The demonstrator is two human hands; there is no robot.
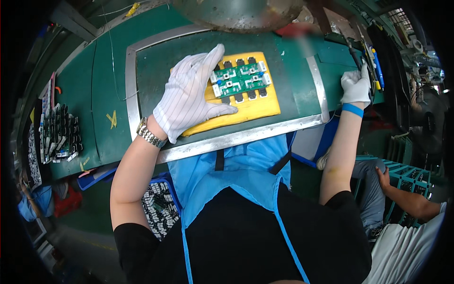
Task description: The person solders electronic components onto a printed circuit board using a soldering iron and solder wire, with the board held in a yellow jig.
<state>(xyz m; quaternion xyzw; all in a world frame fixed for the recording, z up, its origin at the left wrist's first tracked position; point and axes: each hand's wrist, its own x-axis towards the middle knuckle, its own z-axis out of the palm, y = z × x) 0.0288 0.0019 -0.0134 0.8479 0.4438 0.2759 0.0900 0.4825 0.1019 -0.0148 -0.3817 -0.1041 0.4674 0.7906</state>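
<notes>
My left hand, in a white striped glove, lies over the left end of a yellow block, thumb and fingers spread. Right beside it, a green circuit board with white connectors and small blue parts sits on the block. Dark parts stick out along the board's upper and lower edges. At the far right of the bench my right hand, gloved with a blue wristband, is curled, its index finger stretched along a dark slim tool. What lies inside its grip is hidden.
A metal frame borders the green bench. A rounded metal lamp shade hangs above. Stacked circuit boards stand at the left; a blue bin of parts is below. A blue pen-like tool is at right. Another person sits lower right.
</notes>
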